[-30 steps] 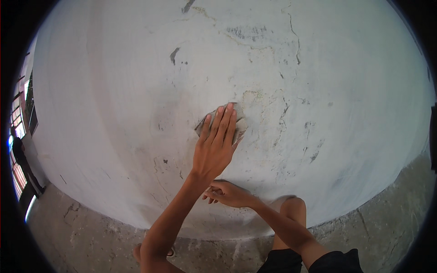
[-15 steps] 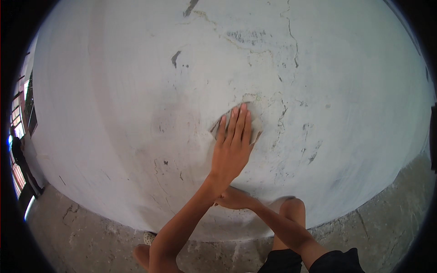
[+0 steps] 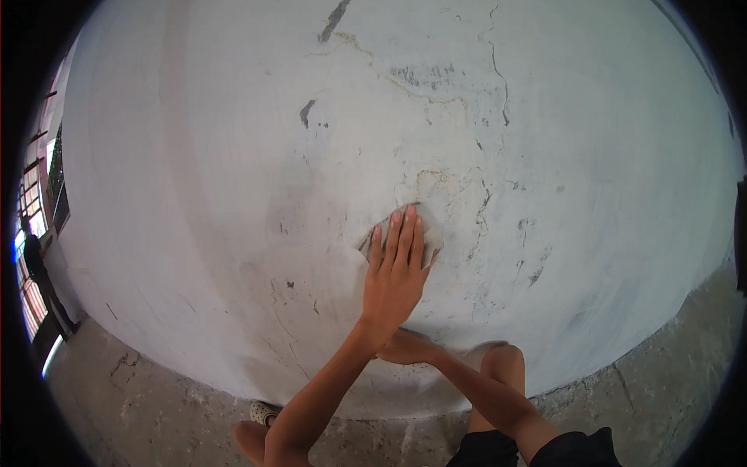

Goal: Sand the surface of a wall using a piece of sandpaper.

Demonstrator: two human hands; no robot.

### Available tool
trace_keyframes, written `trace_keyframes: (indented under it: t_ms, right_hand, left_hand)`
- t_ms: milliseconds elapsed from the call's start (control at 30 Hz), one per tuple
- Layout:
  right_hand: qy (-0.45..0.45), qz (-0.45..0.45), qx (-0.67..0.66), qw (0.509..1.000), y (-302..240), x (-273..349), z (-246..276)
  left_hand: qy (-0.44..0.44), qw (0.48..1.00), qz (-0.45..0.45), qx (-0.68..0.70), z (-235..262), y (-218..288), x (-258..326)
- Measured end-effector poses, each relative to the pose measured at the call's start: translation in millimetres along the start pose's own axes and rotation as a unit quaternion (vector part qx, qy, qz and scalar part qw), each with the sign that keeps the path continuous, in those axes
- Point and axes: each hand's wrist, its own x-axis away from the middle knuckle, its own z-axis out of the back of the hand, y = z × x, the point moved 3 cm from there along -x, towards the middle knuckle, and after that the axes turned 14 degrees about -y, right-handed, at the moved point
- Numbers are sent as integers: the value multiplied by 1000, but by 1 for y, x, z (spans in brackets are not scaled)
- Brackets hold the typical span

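Note:
My left hand [image 3: 393, 272] lies flat over a folded, grey-beige piece of sandpaper [image 3: 433, 243], pressing it to a white wall [image 3: 233, 140]. Its fingers are stretched upward and slightly apart, and the corners of the sheet stick out on both sides of them. Just below, my right hand [image 3: 406, 347] is at the left wrist, with its fingers hidden behind that wrist. Around the sheet the wall's surface has cracks, dark scuffs and patches of flaked paint, mostly above and to the right.
A grey concrete floor [image 3: 179, 409] meets the wall at the bottom. My bent knee [image 3: 504, 366] is close to the wall at lower right, and a shoe [image 3: 263, 412] shows at lower left. Far left, another person [image 3: 39, 265] stands near a barred window [image 3: 31, 194].
My left hand and the sandpaper have slid down the wall a little. The right hand stays at the left wrist, its fingertips now hidden. The whole view has shifted slightly.

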Motion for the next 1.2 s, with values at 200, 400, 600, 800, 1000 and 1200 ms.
trace_keyframes:
  t_ms: [200,400,600,800,1000,1200]
  right_hand:
    - [-6,64,-113,992,12,-10,-6]
    - [-12,77,-113,991,9,-8,-7]
    - [-6,-9,-3,1000,-7,4,2]
    - [-28,52,-67,996,4,-5,-5]
    - [-30,57,-84,994,7,-9,-11]
    - [31,66,-2,997,30,-8,-11]
  left_hand:
    - [15,998,60,-4,28,-37,-41]
    - [59,995,75,14,45,-44,-66]
    - [0,996,74,48,16,-10,-8]
    - [28,993,114,32,36,-31,-58]
    - [99,991,85,2,64,-57,-94]
    - [15,994,104,33,14,-8,-28]
